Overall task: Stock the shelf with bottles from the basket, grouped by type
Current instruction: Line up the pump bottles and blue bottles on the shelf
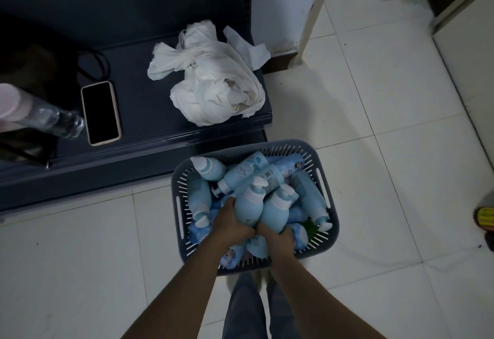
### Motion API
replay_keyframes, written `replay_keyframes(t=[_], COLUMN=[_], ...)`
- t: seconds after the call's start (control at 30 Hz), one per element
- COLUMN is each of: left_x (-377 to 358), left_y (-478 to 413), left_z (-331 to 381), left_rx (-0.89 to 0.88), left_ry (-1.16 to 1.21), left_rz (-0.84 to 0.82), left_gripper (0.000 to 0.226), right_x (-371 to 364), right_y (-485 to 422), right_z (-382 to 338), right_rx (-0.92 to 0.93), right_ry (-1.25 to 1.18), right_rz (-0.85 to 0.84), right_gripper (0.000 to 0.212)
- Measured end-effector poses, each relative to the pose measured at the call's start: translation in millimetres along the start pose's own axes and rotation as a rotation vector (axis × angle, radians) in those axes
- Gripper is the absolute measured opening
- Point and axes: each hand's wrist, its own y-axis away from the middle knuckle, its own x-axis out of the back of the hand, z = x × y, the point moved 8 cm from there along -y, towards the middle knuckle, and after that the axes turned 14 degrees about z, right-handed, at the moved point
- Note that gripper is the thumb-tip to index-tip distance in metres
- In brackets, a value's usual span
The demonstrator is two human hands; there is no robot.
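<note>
A grey slotted basket [327, 175] stands on the floor, piled with several light-blue bottles with white caps. Both my hands are inside it. My left hand [231, 225] grips a blue pump bottle [250, 206] round its body. My right hand [279, 237] grips a second blue pump bottle [276, 211] from below, right beside the first. A longer printed bottle [247, 171] lies across the heap behind them. The dark shelf [149, 114] is to the upper left of the basket, with no blue bottles on it.
On the shelf lie a crumpled white plastic bag [213, 79], a phone [100, 112] with a cable, and a clear bottle with a pale cap [40, 115] at the far left. White floor tiles surround the basket. A wall corner and frame [312, 15] stand behind.
</note>
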Motion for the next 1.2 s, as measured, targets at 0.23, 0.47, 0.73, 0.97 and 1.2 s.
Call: replay_keyframes(t=[0.23, 0.47, 0.73, 0.97, 1.2], left_x=[80.4, 207.6, 355.3, 474.8, 605.4], left_y=[58.7, 151.8, 273.4, 341.7, 366.0], left_z=[32.6, 87.3, 89.5, 33.5, -49.2], left_rx=[-0.022, -0.126, -0.28, -0.343, -0.387], left_ry=[0.495, 0.778, 0.893, 0.941, 0.952], left_rz=[0.052, 0.252, 0.664, 0.942, 1.092], left_gripper=[0.044, 0.052, 0.073, 0.065, 0.071], right_x=[-11.1, -43.9, -83.8, -146.6, -238.1], right_y=[68.5, 216.0, 404.1, 527.2, 627.5], right_z=[-72.8, -189.6, -235.4, -219.5, -172.1], right_rx=[0.147, 0.5, 0.9, 0.999, 1.025], right_ry=[0.068, 0.314, 0.45, 0.407, 0.386], right_rz=[-0.388, -0.744, -1.015, -1.182, -1.268], right_gripper=[0.077, 0.067, 0.063, 0.064, 0.048])
